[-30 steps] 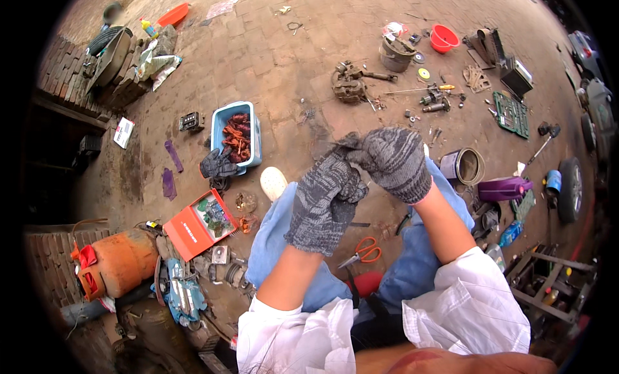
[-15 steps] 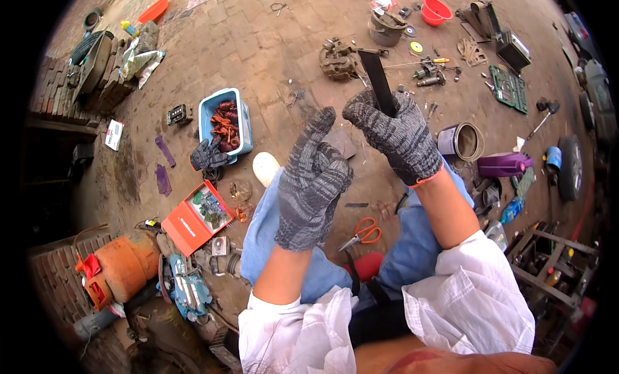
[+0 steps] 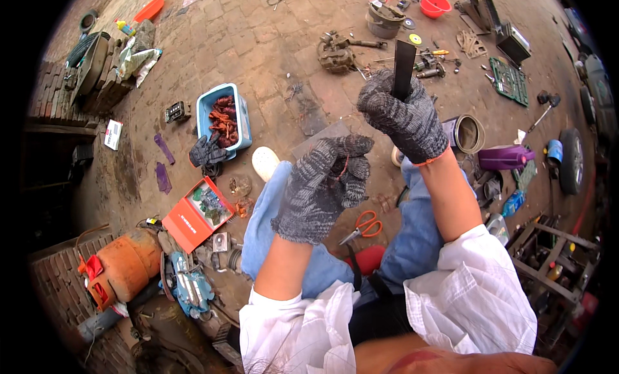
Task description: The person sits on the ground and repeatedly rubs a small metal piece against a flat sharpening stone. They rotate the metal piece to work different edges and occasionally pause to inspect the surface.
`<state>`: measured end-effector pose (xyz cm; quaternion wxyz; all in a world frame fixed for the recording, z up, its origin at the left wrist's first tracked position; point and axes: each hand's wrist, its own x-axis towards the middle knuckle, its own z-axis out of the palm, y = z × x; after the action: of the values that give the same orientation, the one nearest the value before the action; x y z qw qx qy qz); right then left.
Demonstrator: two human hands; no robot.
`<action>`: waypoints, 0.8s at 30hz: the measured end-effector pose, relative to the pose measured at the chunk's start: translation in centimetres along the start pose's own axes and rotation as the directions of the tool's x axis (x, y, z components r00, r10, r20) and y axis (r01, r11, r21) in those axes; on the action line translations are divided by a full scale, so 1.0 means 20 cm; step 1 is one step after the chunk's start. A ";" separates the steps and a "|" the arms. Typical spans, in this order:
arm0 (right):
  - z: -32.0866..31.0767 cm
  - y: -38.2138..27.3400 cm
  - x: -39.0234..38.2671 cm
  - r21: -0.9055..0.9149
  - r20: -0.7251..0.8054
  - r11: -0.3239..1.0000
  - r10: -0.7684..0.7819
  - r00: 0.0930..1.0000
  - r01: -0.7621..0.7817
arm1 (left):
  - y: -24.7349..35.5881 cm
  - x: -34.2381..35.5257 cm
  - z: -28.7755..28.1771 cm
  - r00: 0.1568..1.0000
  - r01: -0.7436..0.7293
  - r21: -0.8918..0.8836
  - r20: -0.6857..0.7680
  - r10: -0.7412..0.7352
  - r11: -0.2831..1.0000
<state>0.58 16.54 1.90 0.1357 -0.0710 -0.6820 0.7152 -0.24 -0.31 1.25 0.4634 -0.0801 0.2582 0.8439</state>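
Observation:
My right hand, in a grey knitted glove, grips a flat black strip that stands upright out of the fist. Lower and to the left, my left hand wears a matching glove. Its fingers are curled in toward the thumb, with a thin reddish line between them too small to name. Beneath the hands, a flat greyish sheet lies on the ground, partly covered by the left glove. Orange-handled scissors rest on the ground between my knees.
To the left stand a blue bin of reddish-brown coils, a red box of small parts and an orange gas cylinder. On the right are an open tin, a purple jug and a green tool case. Metal parts lie ahead.
My left hand has moved right and its raised index finger has curled in. My right hand has shifted slightly right with the black strip, now more upright.

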 end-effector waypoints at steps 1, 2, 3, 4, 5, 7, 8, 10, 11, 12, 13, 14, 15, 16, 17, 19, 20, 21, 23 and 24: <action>0.00 -0.02 0.00 0.018 0.019 1.000 0.021 1.000 -0.021 | 0.00 0.00 0.00 1.000 0.005 0.051 -0.011 -0.004 0.999; 0.00 -0.03 -0.01 0.036 0.038 0.998 0.041 0.998 -0.043 | 0.01 -0.01 0.00 1.000 0.010 0.103 -0.022 -0.007 0.995; 0.00 -0.03 0.00 0.043 0.044 0.998 0.050 0.998 -0.052 | 0.01 -0.01 0.00 0.999 0.014 0.154 -0.034 -0.009 0.988; 0.00 -0.03 0.00 0.049 0.048 0.997 0.059 0.997 -0.061 | 0.01 -0.01 0.00 0.999 -0.004 0.238 -0.036 0.013 0.971; 0.00 -0.03 0.00 0.055 0.053 0.996 0.067 0.996 -0.070 | 0.01 -0.01 0.00 0.999 -0.022 0.320 -0.035 0.036 0.947; 0.00 -0.02 -0.01 0.190 0.080 0.980 0.042 0.996 -0.057 | 0.01 -0.01 -0.01 0.997 -0.040 0.393 -0.045 0.063 0.919; 0.00 -0.01 -0.01 0.257 0.092 0.965 0.029 0.995 -0.051 | 0.00 -0.01 0.00 0.996 -0.040 0.386 -0.056 0.067 0.922; 0.00 0.00 -0.01 0.249 0.092 0.968 0.005 0.996 -0.028 | 0.00 -0.01 0.01 0.994 -0.048 0.369 -0.071 0.080 0.928; 0.00 0.00 0.00 0.246 0.092 0.969 -0.007 0.996 -0.016 | 0.00 -0.01 0.01 0.993 -0.056 0.359 -0.075 0.089 0.932; 0.00 0.01 0.00 0.222 0.080 0.975 -0.011 0.997 -0.007 | 0.00 0.00 0.01 0.992 -0.064 0.349 -0.079 0.098 0.935; -0.01 0.02 0.01 0.196 0.067 0.981 -0.017 0.998 0.003 | 0.01 0.00 0.01 0.992 -0.073 0.339 -0.076 0.104 0.938; -0.01 0.02 0.01 0.170 0.054 0.985 -0.022 0.998 0.013 | 0.01 0.00 0.02 0.991 -0.082 0.328 -0.072 0.112 0.941; -0.01 0.02 0.01 0.135 0.041 0.990 -0.032 0.999 0.026 | 0.01 0.00 0.02 0.991 -0.092 0.317 -0.068 0.119 0.944; 0.00 0.00 0.01 0.102 0.029 0.994 -0.043 0.999 0.040 | 0.01 0.00 0.01 0.987 -0.113 0.339 -0.069 0.144 0.934; 0.01 -0.01 0.01 0.067 0.019 0.996 -0.054 0.998 0.053 | 0.01 0.00 0.01 0.983 -0.134 0.361 -0.069 0.170 0.923; 0.00 -0.02 0.03 -0.040 -0.111 0.995 -0.100 0.989 0.096 | 0.02 0.00 0.00 0.959 -0.204 0.419 -0.097 0.267 0.885; 0.00 0.01 0.02 -0.068 -0.186 0.987 -0.154 0.970 0.144 | 0.01 0.00 0.01 0.933 -0.250 0.456 -0.122 0.338 0.854; 0.01 0.03 0.01 -0.103 -0.260 0.977 -0.209 0.943 0.188 | 0.01 0.00 0.01 0.902 -0.292 0.494 -0.144 0.408 0.819; 0.01 0.06 -0.04 -0.111 -0.336 0.960 -0.280 0.900 0.257 | 0.02 0.00 0.01 0.877 -0.327 0.502 -0.155 0.455 0.801; 0.03 0.08 -0.08 -0.220 -0.234 0.915 -0.386 0.892 0.339 | 0.02 0.00 0.00 0.864 -0.344 0.506 -0.160 0.477 0.791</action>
<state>1.87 15.45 0.17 0.3528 -0.0513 -0.7175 0.5984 -0.63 -0.55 1.43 0.2312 -0.0272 0.5247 0.8189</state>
